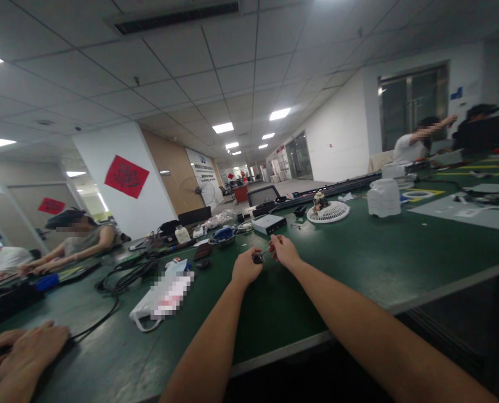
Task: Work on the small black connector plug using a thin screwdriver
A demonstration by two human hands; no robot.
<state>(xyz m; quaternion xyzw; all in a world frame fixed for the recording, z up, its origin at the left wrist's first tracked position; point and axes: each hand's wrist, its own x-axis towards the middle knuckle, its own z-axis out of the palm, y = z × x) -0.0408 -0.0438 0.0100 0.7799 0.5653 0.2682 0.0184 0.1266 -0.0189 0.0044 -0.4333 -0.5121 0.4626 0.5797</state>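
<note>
Over the green tabletop (270, 313), my left hand (246, 270) is closed around a small black part (258, 258), which shows at its fingertips. My right hand (285, 252) pinches a thin tool with a slender shaft (266, 250), like a small screwdriver. The shaft points left at the black part; whether the tip touches it I cannot make out. Just beyond both hands sits a grey box with a black front (269, 224). The fingers hide most of the part and of the tool's handle.
A white fan grille with a motor (328, 212) and a white plastic container (383, 197) stand to the right. Left lie a white bag (165, 294), black cables (117, 285) and a blue item in a bowl (223, 235). A co-worker's hands (35, 347) rest at lower left.
</note>
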